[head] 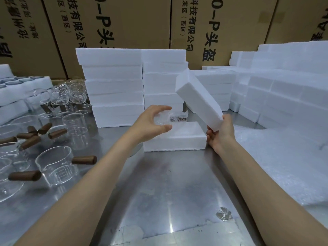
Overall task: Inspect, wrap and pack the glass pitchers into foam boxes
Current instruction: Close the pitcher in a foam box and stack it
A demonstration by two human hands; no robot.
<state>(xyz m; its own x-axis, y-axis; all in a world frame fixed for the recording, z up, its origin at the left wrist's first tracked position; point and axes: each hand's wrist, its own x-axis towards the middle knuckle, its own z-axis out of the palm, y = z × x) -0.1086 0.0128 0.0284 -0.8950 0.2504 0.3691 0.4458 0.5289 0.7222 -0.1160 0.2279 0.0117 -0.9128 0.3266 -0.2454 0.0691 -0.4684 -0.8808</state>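
My L hand curls round wrapped pitcher over foam box; R hand grips tilted foam lid just beside.

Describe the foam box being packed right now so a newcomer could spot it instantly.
On the steel table, before the two tall foam stacks, lies one low foam box. Unlike the stacked ones it sits alone, between both hands, under the wrapped pitcher.
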